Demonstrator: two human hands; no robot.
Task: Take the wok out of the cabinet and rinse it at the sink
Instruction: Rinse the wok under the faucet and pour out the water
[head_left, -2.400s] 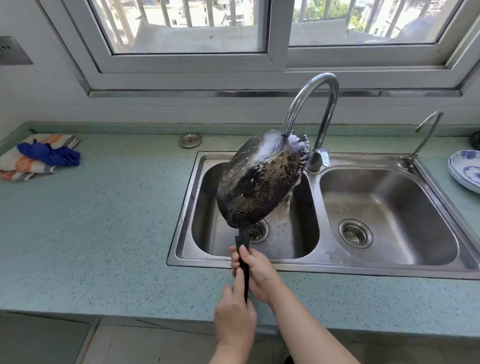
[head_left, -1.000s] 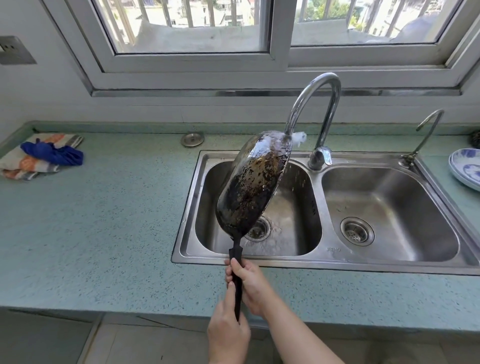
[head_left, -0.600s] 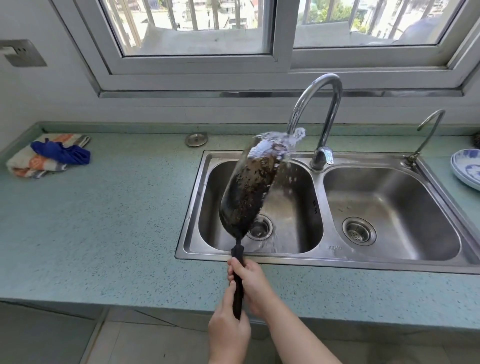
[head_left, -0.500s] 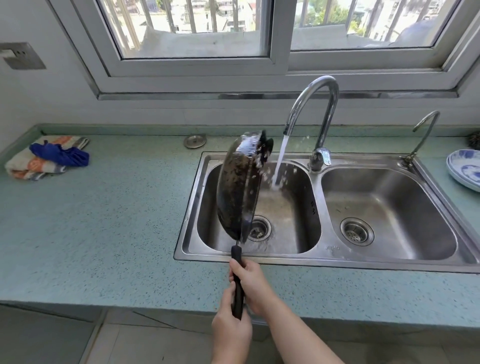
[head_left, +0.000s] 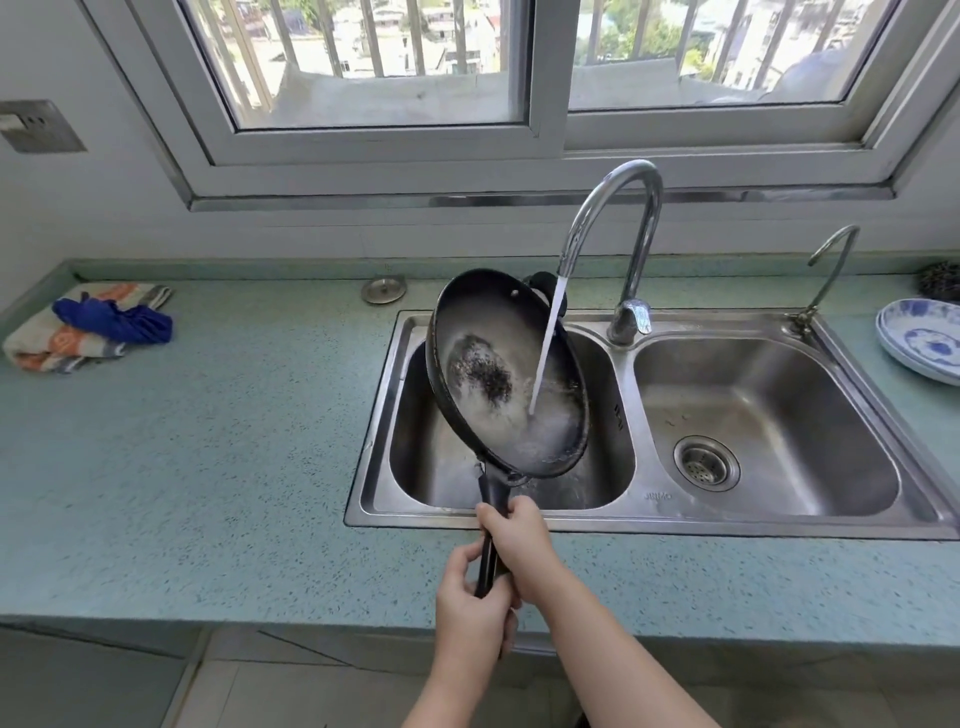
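Note:
The black wok (head_left: 483, 332) hangs tilted over the left basin of the steel double sink (head_left: 644, 522), its inside facing me, with a dark burnt patch near its middle. Water from the tall curved tap (head_left: 641, 244) streams into the bowl. Both hands grip the wok's long black handle over the counter's front edge: my right hand (head_left: 519, 545) higher up near the sink rim, my left hand (head_left: 470, 608) below it at the handle's end.
A teal speckled counter (head_left: 208, 441) surrounds the sink. A folded towel with a blue cloth (head_left: 93, 325) lies at far left. A metal drain cap (head_left: 383, 289) sits behind the sink. A small second tap (head_left: 826, 270) and blue-patterned plates (head_left: 919, 345) are at right.
The wok has been rolled over by its handle: its spotted underside faced me under the stream, then it stood edge-on, and now its inside faces me and catches the water.

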